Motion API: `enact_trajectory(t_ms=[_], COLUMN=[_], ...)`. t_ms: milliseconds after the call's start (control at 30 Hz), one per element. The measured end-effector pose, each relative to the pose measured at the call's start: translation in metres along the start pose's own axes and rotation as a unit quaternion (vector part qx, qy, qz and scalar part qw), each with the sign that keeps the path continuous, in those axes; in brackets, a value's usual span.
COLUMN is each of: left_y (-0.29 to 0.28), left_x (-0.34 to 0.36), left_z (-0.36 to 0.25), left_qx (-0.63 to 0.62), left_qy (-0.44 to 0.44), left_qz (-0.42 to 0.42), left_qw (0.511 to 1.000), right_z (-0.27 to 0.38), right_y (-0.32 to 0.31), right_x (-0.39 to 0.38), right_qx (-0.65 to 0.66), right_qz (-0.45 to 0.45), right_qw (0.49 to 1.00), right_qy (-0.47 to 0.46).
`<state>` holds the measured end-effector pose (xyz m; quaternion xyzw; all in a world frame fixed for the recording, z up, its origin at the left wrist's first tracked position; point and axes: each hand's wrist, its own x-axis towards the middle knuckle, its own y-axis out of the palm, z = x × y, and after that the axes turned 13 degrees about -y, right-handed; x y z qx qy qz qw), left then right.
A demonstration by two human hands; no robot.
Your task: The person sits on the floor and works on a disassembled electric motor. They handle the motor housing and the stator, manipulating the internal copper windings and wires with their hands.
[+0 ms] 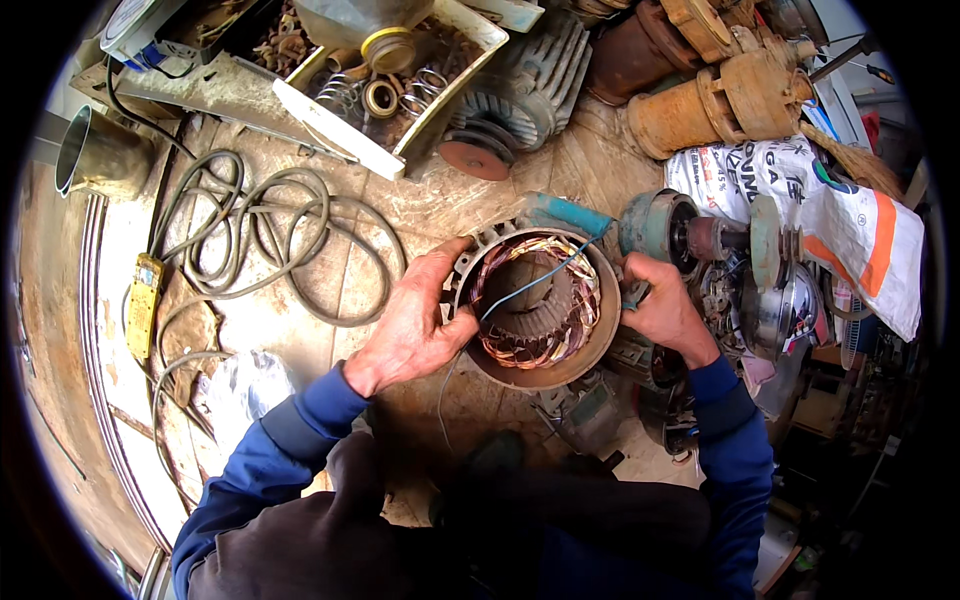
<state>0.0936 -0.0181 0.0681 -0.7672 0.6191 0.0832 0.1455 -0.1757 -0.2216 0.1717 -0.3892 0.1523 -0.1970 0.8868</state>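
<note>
Between my hands is an electric motor stator (607,345), its round open end facing up. Copper windings (497,352) ring the inside around a ribbed core. A thin blue-grey wire (535,284) runs across the opening, and another thin wire hangs down by its left side. My left hand (420,320) grips the left rim, thumb over the edge near the wire. On the opposite side my right hand (660,303) holds the rim, its fingers partly hidden behind the housing.
Coiled grey cable (290,235) and a yellow power strip (145,305) lie at left. Behind stand a parts box (400,150) with springs and a finned motor (530,90). Rusty castings (740,100), a white sack (850,220) and motor parts (765,245) crowd the right. A metal cup (105,155) stands far left.
</note>
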Motion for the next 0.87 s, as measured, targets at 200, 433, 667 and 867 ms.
enact_trajectory(t_ms=[200, 433, 667, 867], left_y=[0.007, 0.011, 0.014, 0.036], left_x=[0.005, 0.002, -0.001, 0.003], left_z=[-0.023, -0.036, -0.019, -0.045], left_qx=[0.062, 0.109, 0.048, -0.084], left_qy=[0.011, -0.007, -0.018, -0.092], left_qz=[-0.044, -0.056, -0.072, -0.003], left_qw=[0.997, 0.992, 0.996, 0.992], right_z=[-0.025, -0.057, -0.058, -0.098], right_y=[0.0, 0.023, 0.026, 0.046], right_x=[0.006, 0.0, 0.006, -0.021], right_qx=[0.031, 0.101, 0.085, 0.028], right_qz=[-0.001, 0.003, 0.006, -0.069], right_qw=[0.999, 0.995, 0.996, 0.995], right_qy=[0.005, 0.004, -0.035, -0.07])
